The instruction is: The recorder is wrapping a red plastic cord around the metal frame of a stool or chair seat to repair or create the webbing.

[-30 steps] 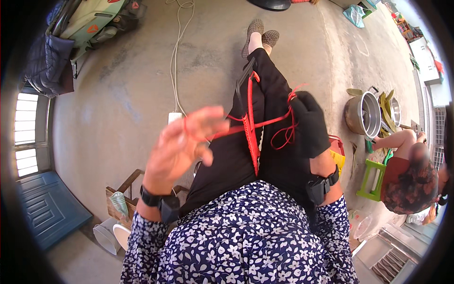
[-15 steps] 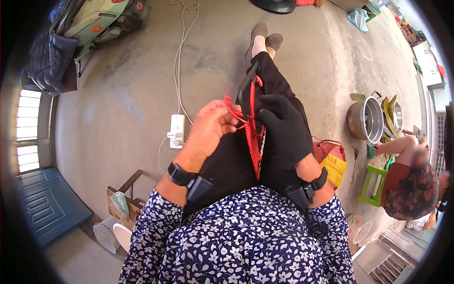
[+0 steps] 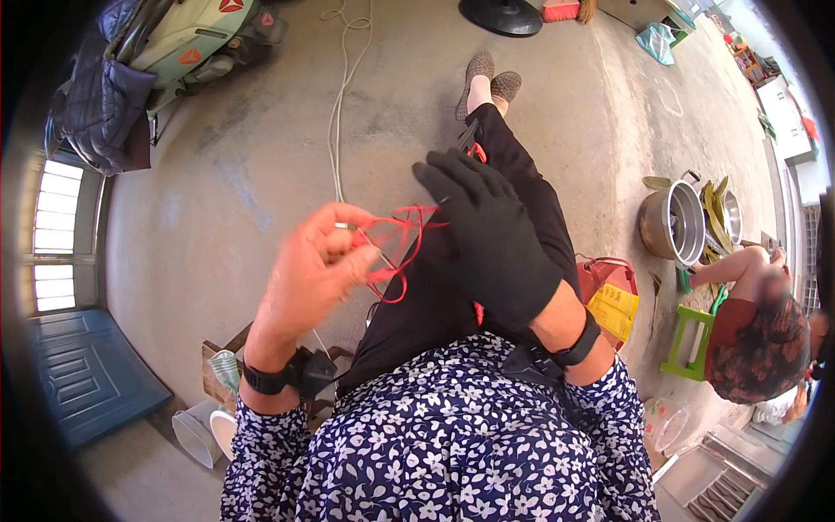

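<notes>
My bare left hand (image 3: 317, 261) is closed in a pinch on red cord (image 3: 401, 277) and a slim metal needle-like tool (image 3: 384, 258). Loose loops of the cord hang between my two hands, partly blurred. My right hand (image 3: 500, 230), in a black glove, lies back-up over a red-and-black crocheted piece (image 3: 477, 152) on my lap. Its fingers reach forward over the piece, hiding most of it. Bits of red show above and below the glove; the grip underneath is hidden.
At the right, a person (image 3: 757, 348) sits beside a green stool (image 3: 687, 344) and a metal pot (image 3: 674, 222). A red bag (image 3: 600, 274) lies by my right leg. A white cable (image 3: 335, 130) crosses the floor. A scooter (image 3: 187, 52) stands far left, a wooden stool (image 3: 217, 378) near left.
My left hand has moved left and nearer, drawing the red cord into wider loops. The right hand has turned over the crocheted piece, covering more of it.
</notes>
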Demonstrator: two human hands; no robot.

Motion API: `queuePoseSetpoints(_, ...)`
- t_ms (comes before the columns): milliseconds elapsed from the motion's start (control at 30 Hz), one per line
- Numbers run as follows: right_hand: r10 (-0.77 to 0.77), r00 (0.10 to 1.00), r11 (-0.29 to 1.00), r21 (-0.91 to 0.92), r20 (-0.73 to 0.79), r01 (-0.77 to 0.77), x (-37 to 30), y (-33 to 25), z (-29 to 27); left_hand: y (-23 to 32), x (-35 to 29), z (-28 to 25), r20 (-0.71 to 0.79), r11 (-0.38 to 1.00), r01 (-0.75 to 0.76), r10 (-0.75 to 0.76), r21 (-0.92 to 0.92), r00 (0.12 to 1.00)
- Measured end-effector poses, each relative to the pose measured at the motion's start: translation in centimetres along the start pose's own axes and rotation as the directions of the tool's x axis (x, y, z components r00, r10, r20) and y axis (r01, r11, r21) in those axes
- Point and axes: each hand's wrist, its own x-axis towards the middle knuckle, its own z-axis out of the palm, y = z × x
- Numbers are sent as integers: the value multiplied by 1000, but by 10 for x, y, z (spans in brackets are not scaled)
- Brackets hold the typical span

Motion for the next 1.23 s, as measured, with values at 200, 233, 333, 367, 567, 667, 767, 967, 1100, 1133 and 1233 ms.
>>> queuePoseSetpoints(200, 32, 999, 998, -61, -9, -33, -1, 4, 0, 6, -38, -51, 112, 867, -349, 410, -355, 905)
queuePoseSetpoints(233, -49, 998, 983, -175, 48, 57, 3, 3, 4, 7, -49, -52, 52, 758, -374, 471, -535, 881)
queuePoseSetpoints(333, -213, 944, 955, -149, 253, 256, 17, 0, 9, 23, -65, -65, -57, 623, -497, 589, -603, 806)
queuePoseSetpoints(367, -262, 947, 949, -128, 183, 287, 15, 1, 4, 28, -64, -68, -127, 619, -589, 626, -519, 769)
queuePoseSetpoints(567, 376, 873, 230, 881, 312, -414, -24, 10, -35, -17, 9, -58, -456, 947, -312, 245, -77, 855)
queuePoseSetpoints(667, 407, 845, 39, 918, 347, -395, -45, 2, -29, -48, 45, -14, -139, 983, -101, 80, -151, 987)
queuePoseSetpoints(767, 451, 817, -67, 927, 358, -369, -59, -7, -29, -61, 64, 46, -5, 975, -202, 203, 98, 979)
queuePoseSetpoints(967, 375, 917, 766, 513, 135, -388, -79, -14, -42, -65, 73, 80, -146, 925, -229, 283, 303, 948)
queuePoseSetpoints(1100, 136, 977, 987, 110, -165, -119, -66, -6, -49, -72, 77, 68, -121, 967, -212, 229, 142, 966)
queuePoseSetpoints(1133, 221, 954, 958, 228, -201, -173, -54, 5, -53, -72, 81, 61, -133, 979, -200, 203, 34, 970)
queuePoseSetpoints(1233, 630, 769, 466, 742, 105, -483, -17, 28, -63, -67, 89, 28, -125, 919, 35, -92, -392, 988)
